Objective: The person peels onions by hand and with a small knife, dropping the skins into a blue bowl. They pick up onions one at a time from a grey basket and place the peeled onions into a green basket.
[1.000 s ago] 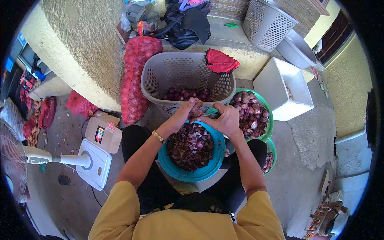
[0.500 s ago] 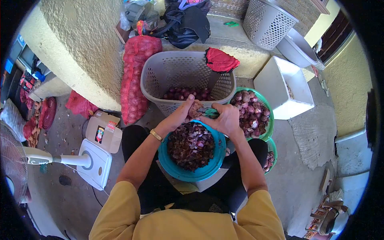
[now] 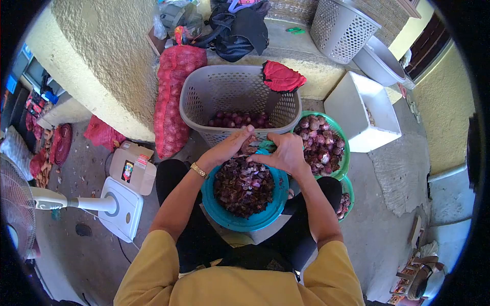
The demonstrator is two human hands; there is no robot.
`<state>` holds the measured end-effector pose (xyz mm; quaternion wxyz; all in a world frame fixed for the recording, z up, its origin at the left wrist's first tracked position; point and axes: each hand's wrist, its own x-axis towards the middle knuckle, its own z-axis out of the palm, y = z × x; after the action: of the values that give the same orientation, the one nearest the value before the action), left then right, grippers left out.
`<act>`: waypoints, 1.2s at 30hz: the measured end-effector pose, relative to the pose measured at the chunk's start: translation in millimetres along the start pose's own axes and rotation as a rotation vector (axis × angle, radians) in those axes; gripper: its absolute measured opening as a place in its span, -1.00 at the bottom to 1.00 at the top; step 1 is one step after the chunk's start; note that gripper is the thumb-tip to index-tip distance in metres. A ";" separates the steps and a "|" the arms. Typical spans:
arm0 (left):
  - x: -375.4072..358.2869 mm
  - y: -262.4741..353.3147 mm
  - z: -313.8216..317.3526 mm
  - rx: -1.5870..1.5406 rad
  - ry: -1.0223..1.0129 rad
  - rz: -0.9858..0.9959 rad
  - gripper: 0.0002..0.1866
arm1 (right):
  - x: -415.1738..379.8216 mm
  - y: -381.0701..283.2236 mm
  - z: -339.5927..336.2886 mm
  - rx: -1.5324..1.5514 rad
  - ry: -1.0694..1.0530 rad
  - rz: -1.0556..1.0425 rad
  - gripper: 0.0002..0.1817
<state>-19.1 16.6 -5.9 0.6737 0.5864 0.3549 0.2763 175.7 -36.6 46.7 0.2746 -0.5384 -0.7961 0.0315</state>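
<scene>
My left hand (image 3: 234, 145), with a gold watch at the wrist, is closed around an onion (image 3: 249, 146) with brown, papery skin. My right hand (image 3: 288, 153) grips a small green-handled knife (image 3: 267, 146) against the onion; its blade is mostly hidden. Both hands are over the far rim of a blue basin (image 3: 279, 201) between my legs. Dark, dry onion skins (image 3: 242, 188) fill much of it. Just beyond the hands stands a grey perforated basket (image 3: 224, 76) with red onions (image 3: 240, 120) at its bottom. A green basket (image 3: 348, 153) of unpeeled onions is right of my right hand.
A red mesh sack of onions (image 3: 178, 97) leans left of the grey basket. Rightward stands a white box (image 3: 347, 115). A fan (image 3: 48, 199) and a cardboard box (image 3: 132, 166) are to the left. A second green basket (image 3: 349, 189) sits by my right knee.
My fingers have shifted slightly around the onion, and the green handle has turned a little. The baskets and basin have stayed in place.
</scene>
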 end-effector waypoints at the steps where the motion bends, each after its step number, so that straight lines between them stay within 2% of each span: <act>1: 0.2 0.5 0.9 0.010 0.009 0.001 -0.35 | 0.5 -1.4 -0.9 -0.017 -0.013 -0.004 -0.28; 5: -1.1 4.2 2.8 0.003 0.004 0.019 -0.35 | 1.5 -4.3 -1.1 -0.025 0.011 -0.009 -0.25; 7: 2.7 1.1 -5.9 0.083 -0.096 -0.116 -0.36 | 1.0 -2.7 -0.1 -0.069 -0.039 -0.009 -0.25; 11: 10.0 -0.5 -13.7 0.014 -0.247 -0.262 -0.32 | -0.5 0.0 2.6 -0.101 -0.059 -0.055 -0.24; 14: 9.4 5.7 -14.8 0.190 -0.325 -0.380 -0.37 | -1.2 0.6 3.5 -0.113 -0.094 -0.079 -0.24; 17: 3.2 12.9 -7.3 0.146 -0.253 -0.322 -0.41 | -2.4 2.6 7.0 -0.103 -0.049 -0.127 -0.24; 19: -7.3 44.1 -2.7 0.217 -0.208 -0.257 -0.44 | -1.7 2.2 8.6 -0.097 0.004 -0.102 -0.24; 22: 1.1 24.3 -3.8 0.061 -0.161 -0.157 -0.42 | -2.2 2.3 9.1 -0.104 0.000 -0.071 -0.27; 23: 2.7 17.7 -4.4 0.062 -0.161 -0.157 -0.42 | -2.7 2.2 10.6 -0.104 0.001 -0.071 -0.27; 25: 1.8 16.7 -0.1 0.000 0.000 -0.168 -0.43 | -5.4 2.1 15.8 -0.069 0.070 -0.050 -0.32; 29: 4.3 9.6 -5.5 -0.055 -0.054 -0.207 -0.44 | -11.3 2.6 30.6 -0.009 0.084 0.016 -0.38; 31: 3.0 7.1 -4.3 -0.090 0.012 -0.222 -0.41 | -11.4 -2.9 30.7 0.140 0.096 0.116 -0.42; 34: 2.9 7.1 5.5 -0.150 0.119 -0.165 -0.39 | -10.7 -1.7 28.8 0.131 -0.023 0.183 -0.45; 36: 2.6 9.5 7.8 -0.195 0.098 -0.161 -0.43 | -9.8 -2.5 29.0 0.151 0.005 0.180 -0.45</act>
<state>-10.8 15.5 3.6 0.7291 0.4737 0.4048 0.2829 162.5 -39.1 19.1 0.3124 -0.5855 -0.7392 0.1143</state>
